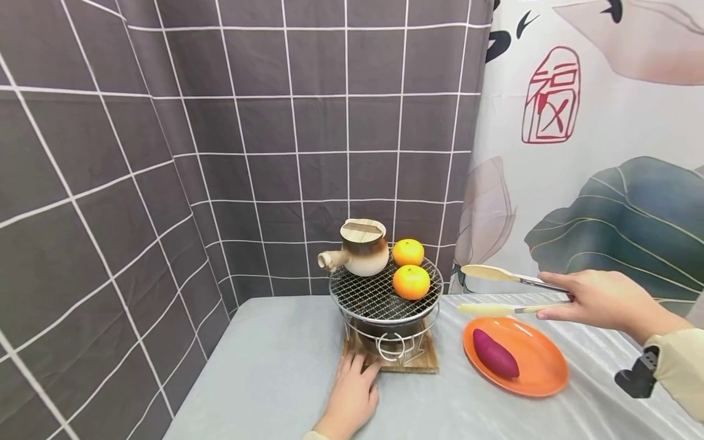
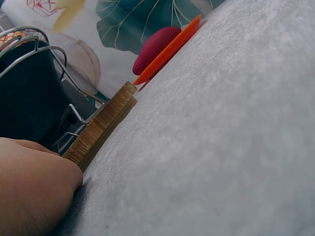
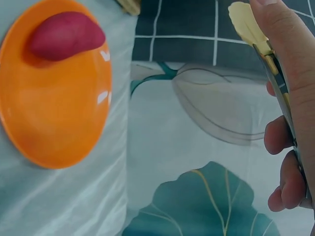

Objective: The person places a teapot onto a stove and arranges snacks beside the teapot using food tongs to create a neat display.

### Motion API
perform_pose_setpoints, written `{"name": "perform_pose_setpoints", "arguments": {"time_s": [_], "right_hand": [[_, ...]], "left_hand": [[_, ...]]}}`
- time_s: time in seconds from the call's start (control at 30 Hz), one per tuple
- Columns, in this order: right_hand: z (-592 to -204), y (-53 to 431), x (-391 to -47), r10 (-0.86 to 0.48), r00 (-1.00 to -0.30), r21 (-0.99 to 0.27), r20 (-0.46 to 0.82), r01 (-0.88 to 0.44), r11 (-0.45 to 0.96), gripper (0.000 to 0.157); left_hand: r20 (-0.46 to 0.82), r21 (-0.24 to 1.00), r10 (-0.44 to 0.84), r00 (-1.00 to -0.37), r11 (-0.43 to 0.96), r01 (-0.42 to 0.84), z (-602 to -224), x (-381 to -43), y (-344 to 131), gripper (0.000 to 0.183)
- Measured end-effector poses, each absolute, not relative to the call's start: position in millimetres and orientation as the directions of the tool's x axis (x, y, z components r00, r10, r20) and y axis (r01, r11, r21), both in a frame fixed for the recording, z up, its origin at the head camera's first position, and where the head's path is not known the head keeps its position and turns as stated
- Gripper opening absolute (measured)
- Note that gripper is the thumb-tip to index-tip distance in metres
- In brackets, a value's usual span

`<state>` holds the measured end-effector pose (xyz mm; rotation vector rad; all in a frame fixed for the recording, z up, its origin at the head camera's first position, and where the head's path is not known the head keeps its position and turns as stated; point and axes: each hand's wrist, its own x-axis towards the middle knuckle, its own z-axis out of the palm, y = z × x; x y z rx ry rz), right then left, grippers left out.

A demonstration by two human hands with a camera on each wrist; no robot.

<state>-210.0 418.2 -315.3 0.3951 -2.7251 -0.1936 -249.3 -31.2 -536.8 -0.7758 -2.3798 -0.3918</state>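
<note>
My right hand (image 1: 610, 299) grips metal tongs (image 1: 528, 308) with cream-coloured tips. The tips stand wide apart with nothing between them, pointing left toward the grill in the head view. Below lies an orange plate (image 1: 541, 360) carrying a purple sweet potato (image 1: 495, 353) on its left side. My left hand (image 1: 351, 391) rests its fingers on the front left edge of a wooden board (image 1: 407, 368), which sits under a small round grill (image 1: 379, 299). On the mesh are two oranges (image 1: 411, 282) and a clay pot (image 1: 365, 260) with a wooden lid and side handle.
A pale cloth covers the table (image 1: 264, 366). Behind and to the left hangs a dark grid-patterned curtain (image 1: 319, 122). At the right rear is a white curtain (image 1: 506, 183) printed with leaves and a red seal. The pot's handle juts left past the grill's rim.
</note>
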Motion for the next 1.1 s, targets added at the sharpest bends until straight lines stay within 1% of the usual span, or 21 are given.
{"name": "perform_pose_setpoints", "arguments": {"time_s": [0.2,0.47,0.73,1.1], "right_hand": [[-328.0,422.1,-206.0,-0.264,-0.922,0.175,0.284,-0.221,0.960,0.087],[-345.3,433.2,-195.5,-0.255,-0.923,0.166,0.287,-0.214,0.962,0.079],[-364.6,440.8,-188.2,-0.254,-0.929,0.154,0.269,-0.219,0.963,0.076],[-393.9,448.7,-181.6,-0.195,-0.969,0.105,0.153,-0.180,0.978,0.075]], "left_hand": [[0.622,0.086,0.435,-0.651,0.789,0.609,-538.3,-249.8,-33.2,0.047],[0.608,0.088,0.436,-0.663,0.793,0.603,-538.3,-251.6,-32.2,0.046],[0.608,0.087,0.439,-0.662,0.792,0.605,-538.9,-251.4,-33.0,0.047],[0.599,0.096,0.440,-0.669,0.790,0.606,-537.3,-250.2,-32.9,0.047]]}}
